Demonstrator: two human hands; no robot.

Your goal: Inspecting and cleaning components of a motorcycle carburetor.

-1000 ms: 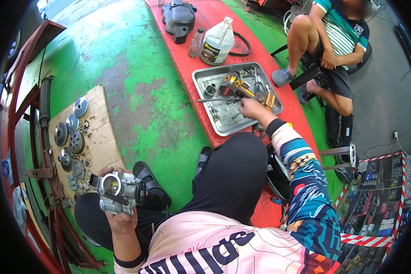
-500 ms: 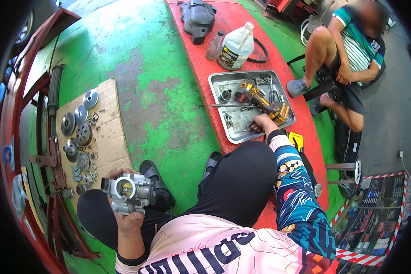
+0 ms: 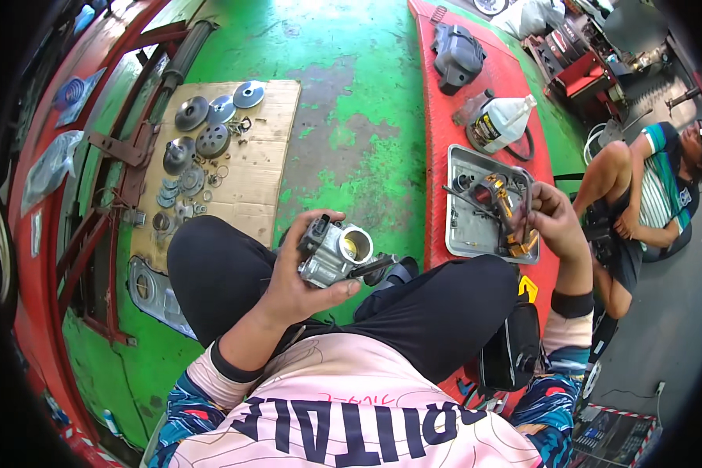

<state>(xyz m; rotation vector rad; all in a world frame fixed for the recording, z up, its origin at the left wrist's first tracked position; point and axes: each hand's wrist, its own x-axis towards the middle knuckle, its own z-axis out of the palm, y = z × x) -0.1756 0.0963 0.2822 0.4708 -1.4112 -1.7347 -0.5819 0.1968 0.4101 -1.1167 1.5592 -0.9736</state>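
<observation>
Holding throttle body (image 3: pixel 332 259) (silvery metal) w/ L grip (image 3: pixel 291 281).

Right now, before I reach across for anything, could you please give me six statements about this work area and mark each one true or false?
1. The left hand holds a metal throttle body. True.
2. The right hand rests on the knee. False: it is raised near the metal tray, pinching a thin grey piece.
3. Round metal discs lie on the cardboard sheet. True.
4. The yellow-and-black cordless drill lies on the cardboard sheet. False: the cordless drill lies in the metal tray.
5. The white plastic jug stands on the green floor. False: it is on the red platform.
6. Another person sits at the right of the view. True.
</observation>
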